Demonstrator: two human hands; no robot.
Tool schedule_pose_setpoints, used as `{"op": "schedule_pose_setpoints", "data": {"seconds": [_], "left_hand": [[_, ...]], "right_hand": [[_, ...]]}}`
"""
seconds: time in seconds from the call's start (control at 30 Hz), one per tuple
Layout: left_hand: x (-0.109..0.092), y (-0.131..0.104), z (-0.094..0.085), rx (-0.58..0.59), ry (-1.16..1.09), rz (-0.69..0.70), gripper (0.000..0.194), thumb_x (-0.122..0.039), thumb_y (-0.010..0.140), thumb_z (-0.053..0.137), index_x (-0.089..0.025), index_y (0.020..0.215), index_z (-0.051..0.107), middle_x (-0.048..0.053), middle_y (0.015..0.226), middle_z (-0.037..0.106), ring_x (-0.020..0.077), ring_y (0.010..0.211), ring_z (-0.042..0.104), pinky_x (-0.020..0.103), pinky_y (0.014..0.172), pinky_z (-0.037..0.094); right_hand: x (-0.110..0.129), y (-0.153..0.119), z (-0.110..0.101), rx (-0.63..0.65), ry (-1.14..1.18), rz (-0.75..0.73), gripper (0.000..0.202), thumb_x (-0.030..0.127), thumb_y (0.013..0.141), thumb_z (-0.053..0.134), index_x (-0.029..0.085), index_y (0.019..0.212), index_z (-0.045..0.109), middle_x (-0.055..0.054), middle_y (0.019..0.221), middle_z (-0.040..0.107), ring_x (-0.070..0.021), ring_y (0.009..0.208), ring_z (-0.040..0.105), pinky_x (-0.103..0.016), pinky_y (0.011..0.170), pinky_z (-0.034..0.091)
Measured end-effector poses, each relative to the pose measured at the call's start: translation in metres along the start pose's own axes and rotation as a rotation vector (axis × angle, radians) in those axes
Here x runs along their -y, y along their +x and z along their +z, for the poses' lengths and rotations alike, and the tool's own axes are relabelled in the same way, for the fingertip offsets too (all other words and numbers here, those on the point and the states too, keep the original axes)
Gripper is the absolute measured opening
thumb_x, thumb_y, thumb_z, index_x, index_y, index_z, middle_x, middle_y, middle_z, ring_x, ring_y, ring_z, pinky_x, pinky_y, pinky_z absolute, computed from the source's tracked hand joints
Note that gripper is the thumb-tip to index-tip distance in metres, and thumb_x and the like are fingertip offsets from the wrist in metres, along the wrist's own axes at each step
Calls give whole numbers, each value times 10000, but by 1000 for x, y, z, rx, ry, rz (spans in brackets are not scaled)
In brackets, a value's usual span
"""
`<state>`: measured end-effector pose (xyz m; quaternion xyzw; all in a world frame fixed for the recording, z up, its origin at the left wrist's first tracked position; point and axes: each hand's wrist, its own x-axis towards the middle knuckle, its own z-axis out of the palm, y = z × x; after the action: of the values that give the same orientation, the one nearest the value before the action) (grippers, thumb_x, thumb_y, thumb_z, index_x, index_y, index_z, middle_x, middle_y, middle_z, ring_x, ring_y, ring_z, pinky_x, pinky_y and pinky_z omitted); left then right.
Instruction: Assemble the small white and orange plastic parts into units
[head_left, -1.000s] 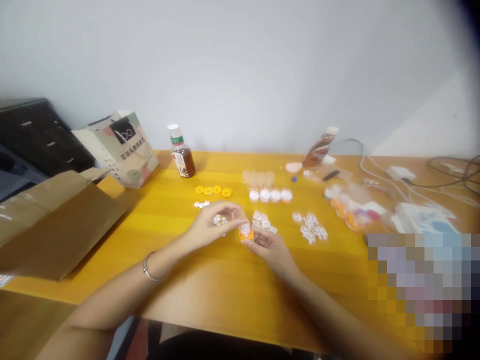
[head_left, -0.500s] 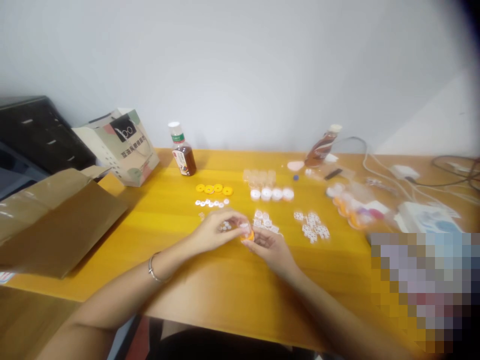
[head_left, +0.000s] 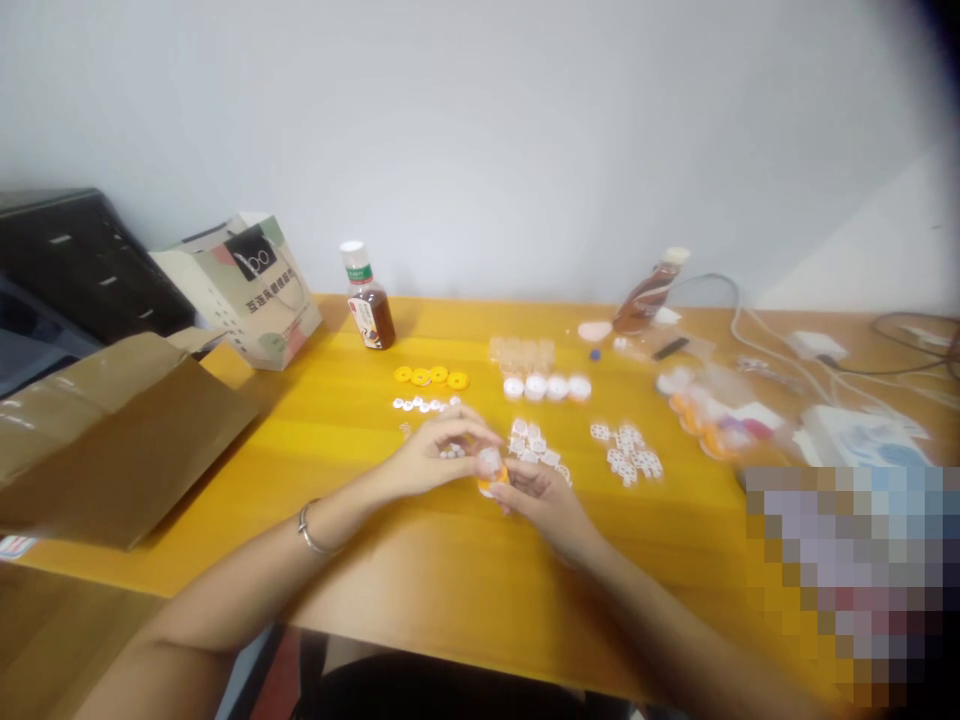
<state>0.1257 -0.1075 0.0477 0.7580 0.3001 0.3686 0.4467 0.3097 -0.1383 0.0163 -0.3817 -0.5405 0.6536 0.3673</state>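
Fingers [head_left: 478, 429] of the left hand [head_left: 421, 456] and right hand [head_left: 553, 508] together pinch an orange-and-white piece [head_left: 491, 476] above the table [head_left: 450, 570].

A thin silvery bangle [head_left: 303, 527] circles the left wrist [head_left: 337, 512], and the visible clothing [head_left: 442, 685] is black.

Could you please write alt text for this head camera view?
A right hand holds a small orange-and-white piece, the left hand at its top, over a table. Beyond lie yellow discs and white round pieces; a bottle stands near a paper bag.
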Motion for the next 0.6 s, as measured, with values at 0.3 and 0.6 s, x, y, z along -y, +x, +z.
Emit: {"op": "schedule_pose_setpoints", "data": {"seconds": [0.3,0.6], "left_hand": [[-19,-5,-13,92,264,-15,305,-280,784,590,-202,1077,548,97,1109,559,206,1025,520,361,855,442],[-24,-7,-12,119,377,8,305,-280,804,563,-230,1104,540,77,1069,561,200,1004,532,356,869,433]], "right_hand": [[-8,2,-2,15,-11,13,266,341,668,675,198,892,671,1,738,637,-101,604,524,-227,550,423],[-8,2,0,39,-3,16,265,321,669,678,198,903,668,2,749,641,-96,591,521,-223,551,419]]}}
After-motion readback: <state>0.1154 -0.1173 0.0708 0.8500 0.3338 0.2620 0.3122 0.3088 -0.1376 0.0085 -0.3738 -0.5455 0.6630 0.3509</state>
